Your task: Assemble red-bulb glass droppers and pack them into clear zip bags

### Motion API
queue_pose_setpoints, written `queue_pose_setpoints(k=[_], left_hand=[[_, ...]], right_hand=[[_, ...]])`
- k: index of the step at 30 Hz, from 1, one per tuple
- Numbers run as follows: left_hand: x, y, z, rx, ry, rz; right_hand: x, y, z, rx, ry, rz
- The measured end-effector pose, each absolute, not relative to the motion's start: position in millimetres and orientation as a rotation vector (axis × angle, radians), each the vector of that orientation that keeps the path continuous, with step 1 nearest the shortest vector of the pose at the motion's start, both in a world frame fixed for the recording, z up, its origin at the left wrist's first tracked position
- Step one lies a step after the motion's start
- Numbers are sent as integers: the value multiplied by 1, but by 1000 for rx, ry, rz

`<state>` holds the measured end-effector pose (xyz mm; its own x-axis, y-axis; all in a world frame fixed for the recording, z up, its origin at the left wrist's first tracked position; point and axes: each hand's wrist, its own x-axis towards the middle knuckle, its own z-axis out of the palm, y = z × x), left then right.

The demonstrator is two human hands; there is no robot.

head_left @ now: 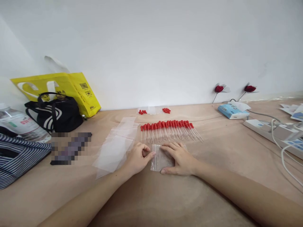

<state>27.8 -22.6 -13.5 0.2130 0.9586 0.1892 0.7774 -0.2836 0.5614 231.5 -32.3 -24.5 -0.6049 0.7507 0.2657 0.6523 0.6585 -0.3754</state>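
Note:
A small clear zip bag (159,161) lies flat on the wooden table between my hands. My left hand (140,158) is curled at the bag's left edge, its thumb and index finger near the zip strip; whether they pinch it is too small to tell. My right hand (178,157) rests on the right part of the bag with its fingers spread. Just beyond the hands is a row of clear glass-like droppers (165,134) with red rubber bulbs (163,124), side by side. Larger clear zip bags (115,148) overlap one another to the left.
Loose red bulbs (166,110) lie on clear bags by the wall. At left are a yellow bag (87,97), a black bag (63,115), a large bottle (21,124) and striped cloth (21,157). At right are a tissue pack (230,112), power strip (265,130), cables and two roses.

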Motion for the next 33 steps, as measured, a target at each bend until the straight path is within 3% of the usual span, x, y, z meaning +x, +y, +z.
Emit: queue_pose_setpoints(k=[12, 25, 33], left_hand=[[35, -25, -16, 2109, 1372, 799], [50, -38, 0, 1025, 1059, 853], [47, -41, 6, 1143, 1169, 872]], right_hand=[[233, -32, -22, -1089, -2472, 350], [238, -30, -24, -1079, -2441, 341], [244, -28, -27, -1027, -2425, 361]])
